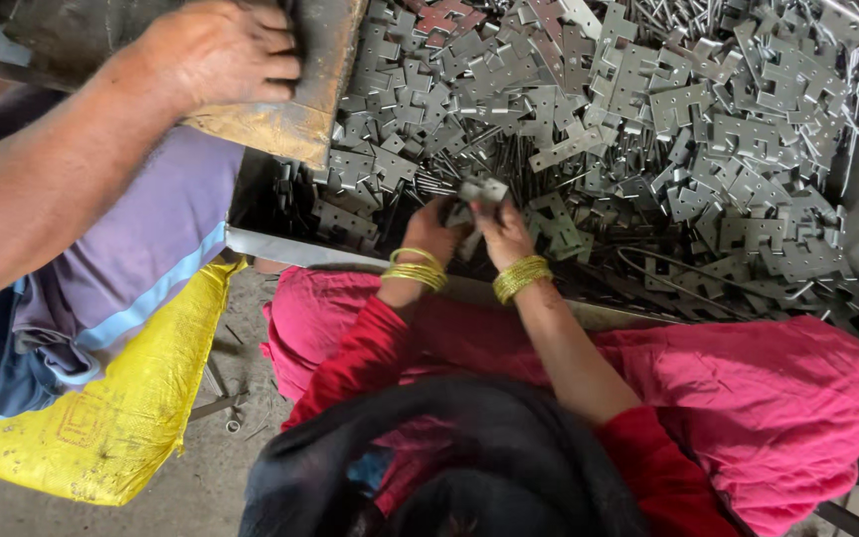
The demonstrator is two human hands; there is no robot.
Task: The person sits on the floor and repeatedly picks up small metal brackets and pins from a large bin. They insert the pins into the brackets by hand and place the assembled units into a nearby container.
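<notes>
My left hand (431, 233) and my right hand (505, 235), each with yellow bangles at the wrist, meet at the near edge of a big heap of grey metal hinge plates (648, 109). Together they pinch a small grey hinge plate (480, 191) held just above the heap. Thin metal pins (509, 154) lie mixed in among the plates right behind my fingers. My red sleeves and pink clothing (748, 398) fill the lower part of the view.
A co-worker's arm reaches in from the left, the hand (216, 50) resting on a rusty brown block (300, 114) at the heap's left side. That person's purple garment (151, 249) and a yellow sack (131, 408) lie at my left. A metal tray edge (280, 247) borders the heap.
</notes>
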